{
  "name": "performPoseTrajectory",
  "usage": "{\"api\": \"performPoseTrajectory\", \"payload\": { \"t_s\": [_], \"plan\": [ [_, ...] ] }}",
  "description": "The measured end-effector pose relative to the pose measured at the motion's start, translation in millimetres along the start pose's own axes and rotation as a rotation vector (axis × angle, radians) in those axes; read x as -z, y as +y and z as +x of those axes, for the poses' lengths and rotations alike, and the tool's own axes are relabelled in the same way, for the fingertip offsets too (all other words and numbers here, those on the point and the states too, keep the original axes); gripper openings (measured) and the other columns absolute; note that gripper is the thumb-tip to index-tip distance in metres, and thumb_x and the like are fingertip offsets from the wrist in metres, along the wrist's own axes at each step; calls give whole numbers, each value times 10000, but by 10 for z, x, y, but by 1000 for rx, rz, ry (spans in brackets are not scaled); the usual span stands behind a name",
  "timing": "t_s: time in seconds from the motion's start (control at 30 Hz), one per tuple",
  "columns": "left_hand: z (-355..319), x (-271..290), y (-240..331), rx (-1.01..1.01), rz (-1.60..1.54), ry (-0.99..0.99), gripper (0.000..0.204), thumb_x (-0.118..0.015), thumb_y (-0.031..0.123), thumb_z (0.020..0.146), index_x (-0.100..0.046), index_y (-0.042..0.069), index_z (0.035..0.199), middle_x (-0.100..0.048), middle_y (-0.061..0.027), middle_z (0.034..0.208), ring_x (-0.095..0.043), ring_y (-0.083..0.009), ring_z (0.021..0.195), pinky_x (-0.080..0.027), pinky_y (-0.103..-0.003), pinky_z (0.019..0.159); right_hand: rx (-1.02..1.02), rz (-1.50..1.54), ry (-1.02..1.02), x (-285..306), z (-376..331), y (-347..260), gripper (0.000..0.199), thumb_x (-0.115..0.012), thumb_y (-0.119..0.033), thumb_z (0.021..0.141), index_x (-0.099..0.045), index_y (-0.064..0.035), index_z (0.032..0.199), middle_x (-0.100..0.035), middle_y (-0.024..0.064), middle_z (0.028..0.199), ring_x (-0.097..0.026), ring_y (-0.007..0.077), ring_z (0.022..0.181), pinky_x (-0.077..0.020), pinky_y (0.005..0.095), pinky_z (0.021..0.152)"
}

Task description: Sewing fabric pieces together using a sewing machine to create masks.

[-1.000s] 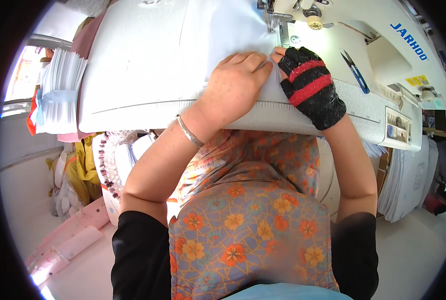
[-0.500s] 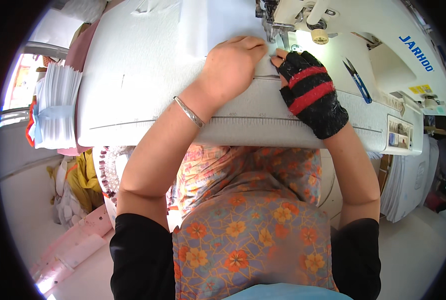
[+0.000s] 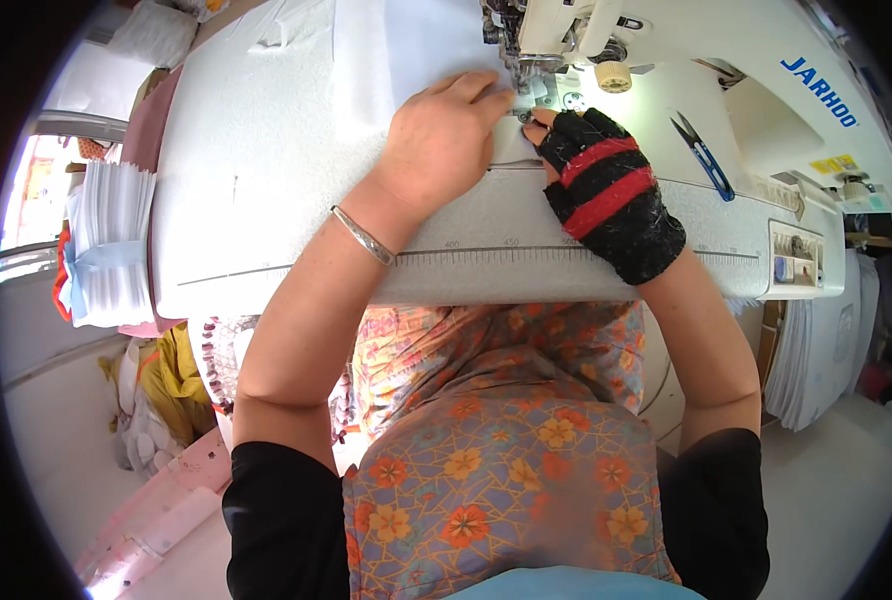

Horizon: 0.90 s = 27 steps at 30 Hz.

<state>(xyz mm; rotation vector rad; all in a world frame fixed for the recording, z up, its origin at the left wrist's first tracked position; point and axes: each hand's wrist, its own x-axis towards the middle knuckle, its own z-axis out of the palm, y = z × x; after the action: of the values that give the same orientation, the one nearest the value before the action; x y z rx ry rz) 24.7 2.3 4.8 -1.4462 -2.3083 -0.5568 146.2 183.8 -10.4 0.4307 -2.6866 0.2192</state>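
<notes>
A white cloth (image 3: 431, 45) lies on the sewing machine table, its right edge at the needle and presser foot (image 3: 534, 82). My bare left hand (image 3: 444, 135), with a silver bangle on the wrist, rests over the near part of the cloth, left of the foot. Its fingers are bent and pressed together on the cloth; the thumb is hidden. In a black and red fingerless glove, my right hand (image 3: 606, 185) is just in front of the foot. Its thumb and forefinger tips close together at the near edge of the cloth.
Blue-handled thread snips (image 3: 703, 158) lie right of my glove, under the machine's arm (image 3: 766, 80). A small tray of bobbins (image 3: 796, 258) is set in the table's right end. Stacked white pieces tied with a blue strip (image 3: 111, 245) hang at the left edge.
The whole view has shifted slightly, so the machine and table appear lower and more to the left. Both hands stay by the presser foot, with the left fingers somewhat straighter.
</notes>
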Motion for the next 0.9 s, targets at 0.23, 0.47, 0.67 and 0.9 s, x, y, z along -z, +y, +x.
{"api": "performPoseTrajectory", "payload": {
  "t_s": [0.23, 0.47, 0.67, 0.9],
  "plan": [
    [45, 83, 4, -29, 8, -69, 377, -572, 1, 800, -678, 80, 1152, -666, -96, 1223, -666, -304, 1043, -562, -409, 879, 23, 10, 88, -35, -24, 5, 409, -600, -74, 806, -627, -42, 1212, -613, 131, 1277, -589, 310, 1146, -438, 445, 1042],
    [227, 283, -220, -132, 129, -252, 282, -615, 106, 859, -667, 96, 1136, -651, -81, 1187, -650, -302, 1031, -550, -415, 861, 13, 19, 104, -47, -7, 12, 323, -571, -56, 845, -656, -56, 1156, -647, 128, 1222, -605, 321, 1102, -466, 432, 1006],
    [-108, 312, 12, -59, 149, -291, 233, -652, 189, 894, -661, 101, 1109, -623, -80, 1168, -638, -294, 1019, -551, -393, 844, -121, 197, 214, -7, 2, 5, 273, -595, -39, 851, -681, -67, 1109, -670, 125, 1174, -621, 342, 1049, -503, 441, 932],
    [-295, 148, 282, -71, 71, -66, 371, -628, 175, 907, -599, 46, 1254, -578, -146, 1342, -518, -329, 1294, -418, -447, 1089, -24, 91, 167, -31, 1, -45, 277, -599, -25, 816, -684, -71, 1076, -677, 104, 1171, -629, 341, 1034, -503, 443, 934]
  ]
}}
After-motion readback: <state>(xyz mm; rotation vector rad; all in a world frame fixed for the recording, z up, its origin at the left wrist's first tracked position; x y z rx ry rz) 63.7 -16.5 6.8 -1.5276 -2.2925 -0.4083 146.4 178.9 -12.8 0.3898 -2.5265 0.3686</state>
